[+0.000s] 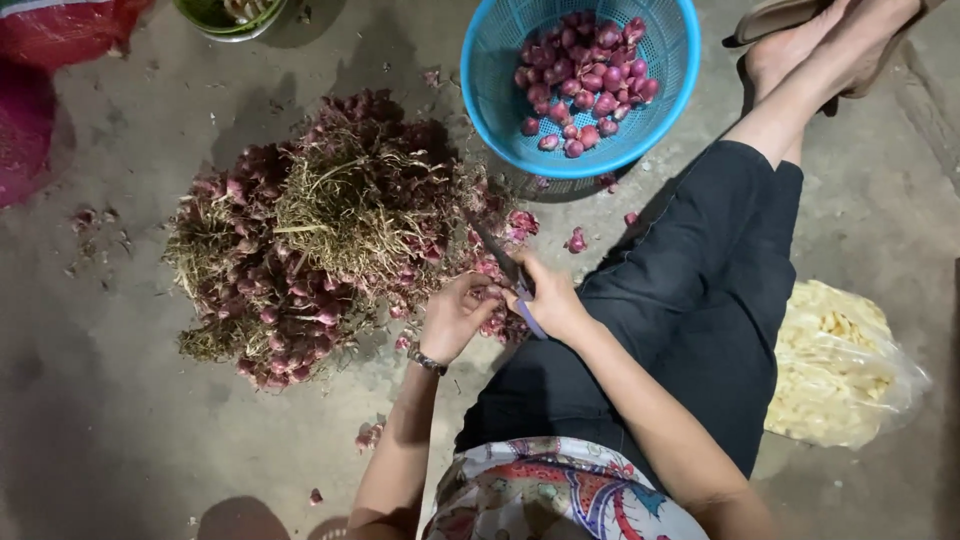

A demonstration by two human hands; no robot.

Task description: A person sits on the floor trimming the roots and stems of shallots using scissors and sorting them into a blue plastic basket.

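Observation:
I sit on a concrete floor beside a big pile of shallots (300, 240) with dry roots and stalks attached. My left hand (455, 315), with a bracelet at the wrist, pinches a shallot (492, 294) at the pile's near edge. My right hand (548, 300) grips a knife (497, 255) with a purple handle; its dark blade points up and left over that shallot. A blue plastic basket (490, 80) at the top holds several trimmed shallots (585, 85).
My outstretched leg in dark trousers (700, 290) runs to the upper right, foot near a sandal (780, 15). A clear bag of pale peeled pieces (835, 365) lies at right. Red sacks (45, 60) and a green bowl (230, 15) sit top left. Skins litter the floor.

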